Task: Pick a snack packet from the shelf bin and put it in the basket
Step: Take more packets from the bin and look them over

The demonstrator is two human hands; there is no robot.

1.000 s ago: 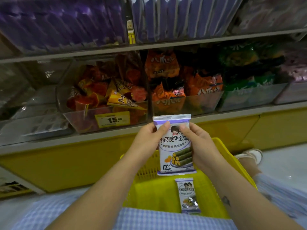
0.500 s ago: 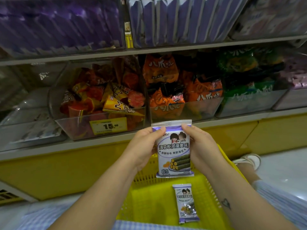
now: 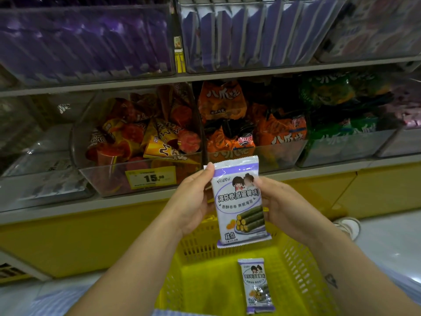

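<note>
A white and purple snack packet [image 3: 239, 201] with seaweed rolls printed on it hangs upright above the yellow basket [image 3: 198, 290]. My left hand [image 3: 191, 201] grips its left edge, thumb at the top corner. My right hand [image 3: 282, 208] holds its right edge with curled fingers. A second packet [image 3: 256, 286] of the same kind lies flat on the basket floor. The upper shelf bin [image 3: 250, 35] above holds several similar purple packets standing on edge.
Clear bins line the lower shelf: cone snacks [image 3: 145, 135] with a yellow price tag [image 3: 151, 177], orange bags [image 3: 246, 124], green bags [image 3: 341, 106]. A yellow shelf base [image 3: 79, 242] runs below. A sandalled foot [image 3: 348, 226] rests on the white floor at right.
The camera view has shifted up and closer to the shelf. Both hands keep hold of the packet, and my right hand has slid slightly lower along its edge.
</note>
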